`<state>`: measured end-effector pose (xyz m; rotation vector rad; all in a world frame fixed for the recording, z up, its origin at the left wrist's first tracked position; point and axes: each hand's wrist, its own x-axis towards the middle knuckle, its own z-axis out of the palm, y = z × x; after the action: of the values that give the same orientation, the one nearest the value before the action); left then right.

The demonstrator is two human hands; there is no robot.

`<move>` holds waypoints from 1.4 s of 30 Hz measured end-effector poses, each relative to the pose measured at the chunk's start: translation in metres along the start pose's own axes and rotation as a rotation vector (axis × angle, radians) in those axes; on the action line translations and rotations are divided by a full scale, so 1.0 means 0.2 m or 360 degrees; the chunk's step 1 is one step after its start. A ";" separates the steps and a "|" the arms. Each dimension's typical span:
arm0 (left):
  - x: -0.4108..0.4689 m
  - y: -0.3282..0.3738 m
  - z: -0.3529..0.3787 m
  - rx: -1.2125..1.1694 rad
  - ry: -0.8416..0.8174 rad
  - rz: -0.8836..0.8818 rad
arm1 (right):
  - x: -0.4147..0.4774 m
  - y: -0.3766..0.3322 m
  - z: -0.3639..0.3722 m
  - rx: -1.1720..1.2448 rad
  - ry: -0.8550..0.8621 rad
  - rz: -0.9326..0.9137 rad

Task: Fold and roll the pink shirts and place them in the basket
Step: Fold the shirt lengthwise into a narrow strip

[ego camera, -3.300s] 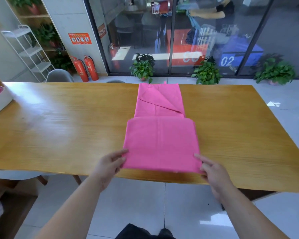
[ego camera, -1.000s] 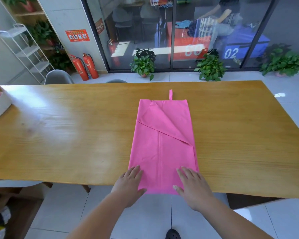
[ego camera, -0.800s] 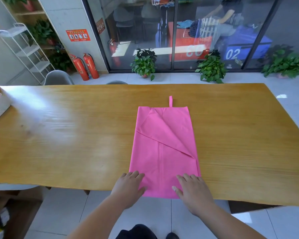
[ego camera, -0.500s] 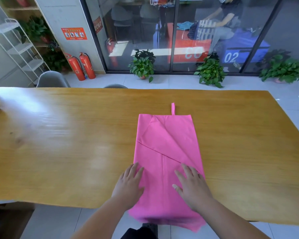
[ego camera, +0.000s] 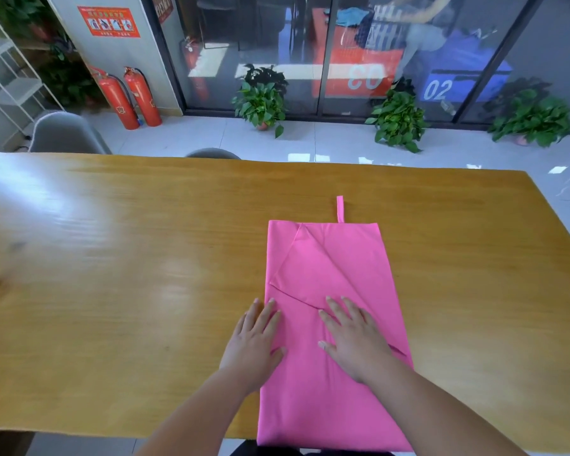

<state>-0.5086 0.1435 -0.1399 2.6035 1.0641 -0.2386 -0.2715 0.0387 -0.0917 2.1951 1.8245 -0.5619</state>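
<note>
The pink shirt (ego camera: 329, 264) lay in a long folded strip on the table (ego camera: 112, 274), near end overhanging. The left hand (ego camera: 255, 340) and right hand (ego camera: 352, 337) pressed it flat, fingers straight, gripping nothing, likely smoothing before rolling.

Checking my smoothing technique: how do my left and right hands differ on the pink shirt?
The left hand straddles the left edge of the pink shirt, partly on the table; the right hand lies wholly on the shirt. The left hand's fingers sit closer together; the right hand's spread wider. Both lie flat, palms down.
</note>
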 end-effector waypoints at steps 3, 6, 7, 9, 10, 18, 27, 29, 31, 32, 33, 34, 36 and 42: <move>0.03 -0.02 0.00 0.0016 0.0006 0.0002 | 0.02 0.02 -0.01 0.0029 0.0036 0.0010; 0.09 -0.03 -0.01 0.0036 0.0054 -0.0013 | 0.07 0.10 -0.04 0.0160 0.0071 -0.0032; 0.11 -0.03 -0.02 0.0035 0.0054 -0.0019 | 0.09 0.15 -0.06 0.0262 0.0085 -0.0049; 0.16 -0.02 -0.04 0.0029 0.0056 -0.0017 | 0.14 0.27 -0.10 0.0582 0.0188 0.0010; 0.19 -0.01 -0.05 0.0032 0.0069 -0.0016 | 0.17 0.34 -0.12 0.0803 0.0275 0.0131; 0.36 0.03 -0.07 0.0014 0.0122 -0.0091 | 0.29 0.70 -0.16 0.2110 0.0409 0.0902; 0.57 0.13 -0.06 0.0054 0.0167 -0.0147 | 0.52 0.74 -0.19 0.1553 0.0534 0.0857; 0.59 0.16 -0.06 0.0009 0.0193 -0.0245 | 0.53 0.72 -0.14 0.1340 0.0629 0.0869; 0.61 0.21 -0.06 -0.0003 0.0220 -0.0242 | 0.52 0.63 -0.09 0.0959 0.0794 0.0870; 0.62 0.24 -0.05 -0.0006 0.0213 -0.0180 | 0.51 0.56 -0.08 0.0764 0.0835 0.0832; 0.63 0.28 -0.05 -0.0007 0.0200 -0.0095 | 0.50 0.48 -0.08 0.0650 0.0809 0.0731; 0.65 0.32 -0.04 -0.0009 0.0187 -0.0008 | 0.49 0.41 -0.07 0.0580 0.0725 0.0559; 0.67 0.35 -0.02 -0.0017 0.0181 0.0106 | 0.48 0.34 -0.02 0.0375 0.0494 0.0229; 0.85 0.13 -0.10 0.0067 0.0264 -0.0040 | 0.62 0.61 0.03 0.0200 0.0515 0.0335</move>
<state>-0.3677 0.2438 -0.1614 2.6870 1.1587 -0.0519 -0.1336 0.1225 -0.1592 2.6526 1.7059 -0.2987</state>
